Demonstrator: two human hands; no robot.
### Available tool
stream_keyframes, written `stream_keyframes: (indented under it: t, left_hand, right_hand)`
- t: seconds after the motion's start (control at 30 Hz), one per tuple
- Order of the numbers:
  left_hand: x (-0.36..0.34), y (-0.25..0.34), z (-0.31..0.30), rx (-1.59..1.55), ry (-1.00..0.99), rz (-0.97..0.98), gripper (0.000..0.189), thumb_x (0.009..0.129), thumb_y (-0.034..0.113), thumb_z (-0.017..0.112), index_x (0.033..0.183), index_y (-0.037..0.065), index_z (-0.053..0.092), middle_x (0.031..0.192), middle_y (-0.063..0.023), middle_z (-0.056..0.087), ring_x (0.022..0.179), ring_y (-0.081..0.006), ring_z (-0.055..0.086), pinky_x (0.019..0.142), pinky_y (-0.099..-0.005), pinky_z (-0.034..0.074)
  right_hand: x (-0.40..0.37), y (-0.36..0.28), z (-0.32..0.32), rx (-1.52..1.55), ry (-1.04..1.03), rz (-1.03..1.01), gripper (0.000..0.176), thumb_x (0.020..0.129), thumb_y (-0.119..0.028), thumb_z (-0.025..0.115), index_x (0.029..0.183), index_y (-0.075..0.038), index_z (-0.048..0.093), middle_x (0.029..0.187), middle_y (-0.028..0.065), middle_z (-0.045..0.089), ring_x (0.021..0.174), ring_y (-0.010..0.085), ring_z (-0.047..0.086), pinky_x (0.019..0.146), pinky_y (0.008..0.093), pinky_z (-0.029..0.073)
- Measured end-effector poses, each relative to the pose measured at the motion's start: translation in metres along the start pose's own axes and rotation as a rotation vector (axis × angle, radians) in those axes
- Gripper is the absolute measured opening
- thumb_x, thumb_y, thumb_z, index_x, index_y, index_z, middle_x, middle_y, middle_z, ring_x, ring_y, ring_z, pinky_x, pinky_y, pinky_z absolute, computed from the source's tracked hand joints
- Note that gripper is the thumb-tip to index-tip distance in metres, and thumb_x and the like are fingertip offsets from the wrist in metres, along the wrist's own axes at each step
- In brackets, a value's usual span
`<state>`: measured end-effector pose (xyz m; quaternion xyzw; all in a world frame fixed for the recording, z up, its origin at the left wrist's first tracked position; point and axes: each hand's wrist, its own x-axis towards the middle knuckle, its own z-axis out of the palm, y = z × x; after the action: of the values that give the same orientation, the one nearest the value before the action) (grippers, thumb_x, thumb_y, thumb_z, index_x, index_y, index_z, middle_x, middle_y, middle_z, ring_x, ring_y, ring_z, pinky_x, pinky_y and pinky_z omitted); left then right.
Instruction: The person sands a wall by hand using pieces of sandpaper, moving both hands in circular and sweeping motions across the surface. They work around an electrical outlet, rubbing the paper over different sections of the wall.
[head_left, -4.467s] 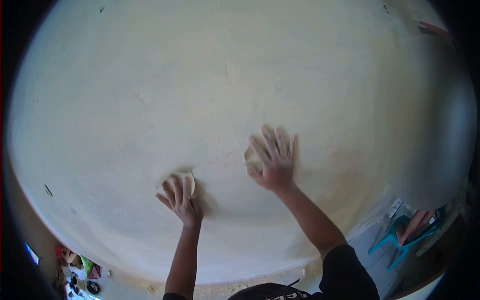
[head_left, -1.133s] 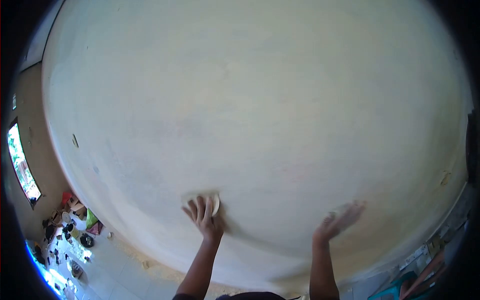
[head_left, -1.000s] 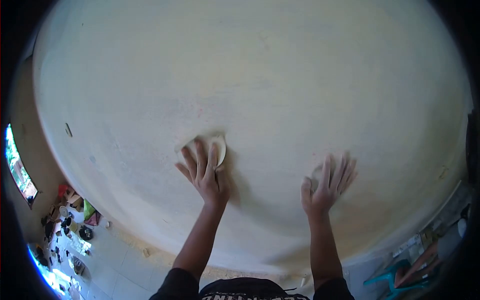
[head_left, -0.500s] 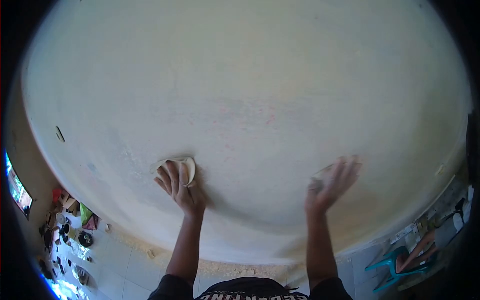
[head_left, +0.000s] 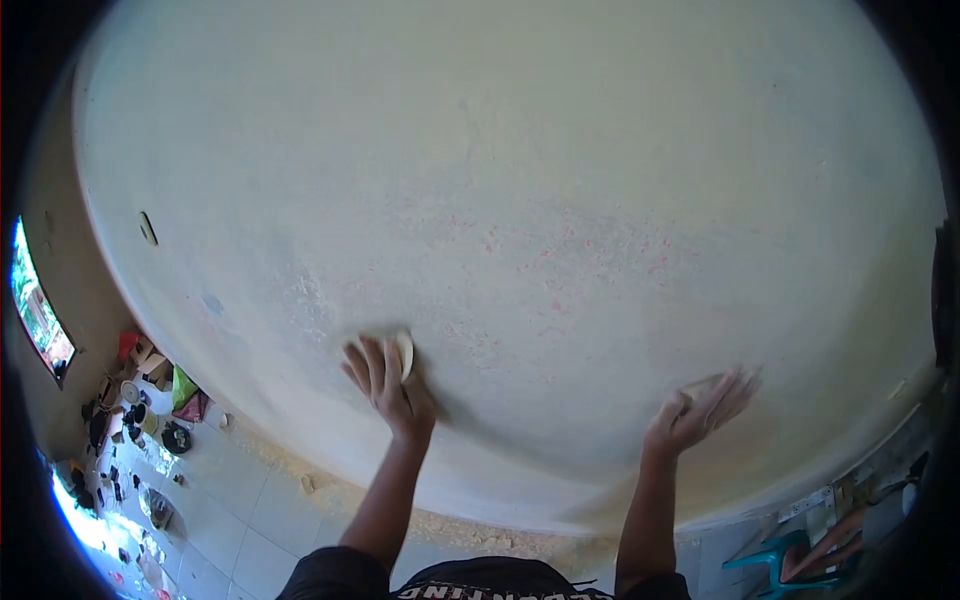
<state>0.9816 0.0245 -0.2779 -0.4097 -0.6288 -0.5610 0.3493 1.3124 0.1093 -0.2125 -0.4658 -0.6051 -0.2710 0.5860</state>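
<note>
A pale cream wall [head_left: 520,180] fills nearly the whole view, with faint pink specks in its middle. My left hand [head_left: 385,385] presses a folded pale sanding sheet [head_left: 403,350] flat against the wall, fingers spread over it. Off to the lower right, my right hand [head_left: 700,415] is blurred with motion and holds a second pale sheet [head_left: 697,385] against the wall. Both forearms reach up from the bottom edge.
Pale dust [head_left: 450,525] lies along the foot of the wall on the tiled floor [head_left: 240,510]. Scattered small items [head_left: 150,410] sit at the lower left near a bright opening [head_left: 35,320]. A teal plastic chair [head_left: 775,560] stands at the lower right.
Both hands have kept rubbing over the wall. My left hand has slid down and a little right, and my right hand has moved lower and further right. The view has shifted slightly.
</note>
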Motion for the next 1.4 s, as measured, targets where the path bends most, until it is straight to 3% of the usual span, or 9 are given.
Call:
stream_keyframes:
  t: [0.07,0.23,0.33,0.47,0.73,0.87,1.17,1.3,1.4]
  left_hand:
    - [-0.049,-0.012,0.005,-0.004,-0.025,-0.105,0.048,0.099,0.021,0.034,0.143,0.001,0.042,0.155,-0.0210,0.027,0.146,-0.0433,0.012,0.114,-0.0604,0.005]
    - [0.007,0.022,0.001,-0.037,0.036,-0.017,0.047,0.098,0.017,0.033,0.141,0.000,0.045,0.154,-0.0210,0.029,0.145,-0.0434,0.013,0.114,-0.0608,0.005]
    - [0.030,-0.008,-0.008,-0.043,0.028,0.108,0.040,0.095,0.013,0.042,0.133,0.003,0.053,0.148,-0.0242,0.037,0.143,-0.0470,0.017,0.112,-0.0650,0.002]
    - [-0.050,-0.098,-0.023,0.039,-0.067,-0.113,0.045,0.088,0.003,0.048,0.132,0.005,0.054,0.144,-0.0251,0.042,0.142,-0.0475,0.022,0.112,-0.0661,0.003]
    - [0.128,-0.171,-0.071,-0.001,0.052,-0.043,0.044,0.097,0.019,0.037,0.136,0.007,0.053,0.149,-0.0189,0.040,0.145,-0.0398,0.020,0.114,-0.0598,0.002]
    - [0.048,-0.303,-0.076,0.062,-0.047,-0.062,0.044,0.095,0.017,0.041,0.137,0.005,0.051,0.147,-0.0210,0.040,0.144,-0.0421,0.022,0.114,-0.0620,0.003]
    - [0.181,-0.327,-0.106,-0.107,-0.002,-0.026,0.041,0.097,0.020,0.042,0.133,0.006,0.055,0.148,-0.0185,0.041,0.144,-0.0441,0.017,0.112,-0.0642,-0.001]
    - [0.104,-0.396,-0.096,0.035,-0.072,0.040,0.047,0.102,0.028,0.030,0.138,0.007,0.052,0.151,-0.0169,0.036,0.146,-0.0405,0.016,0.114,-0.0602,-0.001]
    - [0.160,-0.367,-0.109,-0.139,-0.017,-0.009,0.047,0.102,0.031,0.031,0.138,0.008,0.052,0.152,-0.0167,0.036,0.146,-0.0403,0.015,0.114,-0.0602,-0.002]
  right_hand:
    - [-0.050,0.009,0.016,0.015,0.073,0.179,0.075,0.095,-0.055,0.033,0.146,0.000,0.030,0.152,0.0317,0.019,0.141,0.0522,0.015,0.108,0.0694,0.008]
    - [-0.070,-0.051,0.020,-0.016,-0.043,-0.056,0.080,0.096,-0.062,0.027,0.148,-0.001,0.030,0.153,0.0276,0.022,0.142,0.0483,0.016,0.110,0.0657,0.010]
    - [-0.004,-0.060,0.012,0.012,-0.029,-0.033,0.080,0.097,-0.062,0.026,0.148,0.000,0.028,0.153,0.0275,0.022,0.142,0.0486,0.016,0.111,0.0650,0.010]
    - [-0.081,-0.063,0.033,0.045,0.057,0.110,0.080,0.098,-0.060,0.028,0.149,0.002,0.024,0.154,0.0276,0.021,0.142,0.0498,0.016,0.111,0.0638,0.010]
    - [-0.025,-0.232,0.038,-0.020,0.028,-0.002,0.070,0.097,-0.043,0.042,0.147,0.004,0.027,0.154,0.0245,0.023,0.143,0.0454,0.019,0.114,0.0585,0.013]
    - [-0.121,-0.265,0.089,-0.044,0.175,0.256,0.061,0.099,-0.031,0.037,0.148,0.003,0.026,0.155,0.0250,0.022,0.144,0.0427,0.018,0.115,0.0558,0.014]
    - [-0.045,-0.405,0.081,-0.005,-0.016,0.033,0.071,0.095,-0.042,0.041,0.148,0.003,0.026,0.154,0.0278,0.020,0.143,0.0477,0.017,0.113,0.0613,0.010]
    - [-0.160,-0.407,0.125,0.002,0.064,0.278,0.073,0.093,-0.046,0.043,0.146,0.003,0.031,0.153,0.0291,0.023,0.142,0.0493,0.019,0.112,0.0622,0.011]
    - [-0.163,-0.454,0.118,0.044,-0.032,0.103,0.069,0.091,-0.045,0.046,0.142,0.001,0.038,0.152,0.0264,0.027,0.140,0.0520,0.019,0.111,0.0649,0.013]
